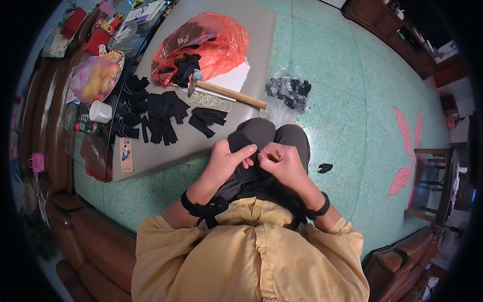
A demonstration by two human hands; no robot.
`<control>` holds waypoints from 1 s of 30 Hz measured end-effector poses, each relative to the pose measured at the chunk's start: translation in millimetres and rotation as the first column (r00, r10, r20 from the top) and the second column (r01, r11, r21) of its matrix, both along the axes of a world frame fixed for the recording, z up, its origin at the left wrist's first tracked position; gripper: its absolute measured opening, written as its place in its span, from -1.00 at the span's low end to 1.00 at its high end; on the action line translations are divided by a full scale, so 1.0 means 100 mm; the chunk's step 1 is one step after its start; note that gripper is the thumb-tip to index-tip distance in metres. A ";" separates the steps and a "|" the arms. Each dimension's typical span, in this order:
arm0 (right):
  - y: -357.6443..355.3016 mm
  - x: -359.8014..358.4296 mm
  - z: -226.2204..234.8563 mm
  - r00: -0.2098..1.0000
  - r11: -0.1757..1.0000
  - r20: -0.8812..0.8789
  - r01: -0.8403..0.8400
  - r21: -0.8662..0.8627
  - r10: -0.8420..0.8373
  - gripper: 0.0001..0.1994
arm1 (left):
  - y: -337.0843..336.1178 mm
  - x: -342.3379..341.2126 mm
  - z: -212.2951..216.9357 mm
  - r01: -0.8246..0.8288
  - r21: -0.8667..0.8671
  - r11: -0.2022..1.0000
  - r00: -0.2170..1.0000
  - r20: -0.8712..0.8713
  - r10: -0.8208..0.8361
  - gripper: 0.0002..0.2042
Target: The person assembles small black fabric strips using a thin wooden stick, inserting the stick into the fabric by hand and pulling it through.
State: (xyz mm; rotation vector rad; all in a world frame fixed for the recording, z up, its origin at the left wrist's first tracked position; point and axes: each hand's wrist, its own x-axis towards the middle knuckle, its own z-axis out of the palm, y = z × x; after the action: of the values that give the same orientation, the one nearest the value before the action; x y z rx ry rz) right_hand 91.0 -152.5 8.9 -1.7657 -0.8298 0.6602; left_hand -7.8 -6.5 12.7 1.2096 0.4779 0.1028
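Over my lap, my left hand (225, 160) grips a black fabric strip (238, 143), part of which runs down below the fingers. Close on its right, my right hand (285, 163) has its fingers pinched together; whatever is between them is too small or hidden to make out. Several bundles of black strips (163, 111) lie on the grey table to the left, and a smaller group of black strips (207, 121) is nearer my knees. Pale rubber bands (210, 101) are loosely heaped beside a hammer (230, 95) with a wooden handle.
A red plastic bag (221, 43) with black pieces fills the far part of the table (259, 45). A phone (126, 155), white mug (100, 111) and bagged fruit (95, 80) are at left. On the green floor lie a clear bag of black pieces (289, 91) and a black piece (325, 168).
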 end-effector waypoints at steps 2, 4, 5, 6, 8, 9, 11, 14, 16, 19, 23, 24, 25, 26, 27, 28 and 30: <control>-0.04 0.05 0.00 0.958 1.000 -0.285 -0.005 0.013 0.008 -0.86 | 0.03 0.01 0.03 -0.014 -0.040 0.999 1.000 0.015 0.015 -0.90; -0.09 0.10 0.04 0.919 0.995 -0.385 -0.103 -0.019 0.088 -0.83 | 0.07 0.02 0.03 0.000 -0.092 0.996 1.000 -0.005 0.000 -0.92; -0.08 0.11 0.08 0.902 0.992 -0.424 -0.112 -0.059 0.077 -0.83 | 0.07 0.02 0.04 -0.003 -0.091 0.996 1.000 -0.006 0.003 -0.92; -0.09 0.11 0.06 0.903 0.992 -0.423 -0.111 -0.060 0.075 -0.83 | 0.06 0.02 0.06 0.027 -0.095 0.995 1.000 -0.011 -0.028 -0.92; -0.09 0.09 0.00 0.898 0.994 -0.434 -0.096 -0.044 0.068 -0.84 | 0.04 0.03 0.04 0.059 -0.101 0.993 0.998 -0.014 -0.061 -0.92; -0.09 0.07 0.00 0.897 0.994 -0.437 -0.098 -0.044 0.069 -0.84 | 0.04 0.02 -0.02 0.061 -0.055 0.997 0.998 0.019 -0.060 -0.91; -0.09 0.03 0.04 0.893 0.996 -0.442 -0.088 0.004 0.081 -0.85 | 0.02 0.00 -0.06 0.060 -0.009 0.998 0.997 0.050 -0.059 -0.90; -0.15 0.08 -0.01 0.878 0.996 -0.474 -0.085 -0.013 0.069 -0.88 | 0.00 0.01 -0.04 0.022 0.014 1.000 0.998 0.061 -0.023 -0.92; -0.18 0.09 -0.01 0.868 0.997 -0.493 -0.080 -0.014 0.063 -0.89 | -0.01 0.02 -0.07 0.000 -0.152 0.988 1.000 0.012 0.002 -0.89; -0.20 0.09 0.05 0.835 0.996 -0.546 -0.087 -0.011 0.067 -0.90 | 0.14 0.04 -0.05 0.041 -0.260 0.965 0.996 -0.071 -0.061 -0.70; -0.22 0.08 0.05 0.823 0.997 -0.567 -0.065 -0.051 0.025 -0.90 | 0.23 0.04 0.01 0.109 -0.517 0.849 0.990 -0.016 -0.137 -0.72; -0.23 0.09 0.04 0.822 0.997 -0.569 -0.065 -0.050 0.025 -0.90 | 0.25 0.02 0.00 0.108 -0.517 0.849 0.990 -0.018 -0.137 -0.72; -0.23 0.10 0.04 0.823 0.996 -0.567 -0.069 -0.052 0.028 -0.90 | 0.26 -0.01 -0.02 0.147 -0.421 0.895 0.981 -0.051 -0.185 -0.74; -0.23 0.10 0.04 0.825 0.996 -0.565 -0.073 -0.054 0.030 -0.90 | 0.27 -0.03 -0.04 0.190 -0.321 0.928 0.969 -0.088 -0.229 -0.76; -0.22 0.10 0.04 0.825 0.996 -0.565 -0.073 -0.055 0.030 -0.90 | 0.26 -0.05 -0.06 0.203 -0.297 0.933 0.967 -0.089 -0.239 -0.82; -0.21 0.09 0.03 0.830 0.996 -0.557 -0.070 -0.062 0.024 -0.90 | 0.25 -0.06 -0.07 0.203 -0.298 0.933 0.967 -0.089 -0.239 -0.82; -0.20 0.07 -0.02 0.836 0.995 -0.548 -0.067 -0.070 0.017 -0.89 | 0.20 -0.06 -0.07 0.271 -0.203 0.941 0.960 -0.008 -0.278 -0.87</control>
State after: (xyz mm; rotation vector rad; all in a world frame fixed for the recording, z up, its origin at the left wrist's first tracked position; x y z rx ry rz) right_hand 98.0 -172.3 6.5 -1.5120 -0.4440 1.1790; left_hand -14.1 13.5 5.5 1.0697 0.3379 -0.2035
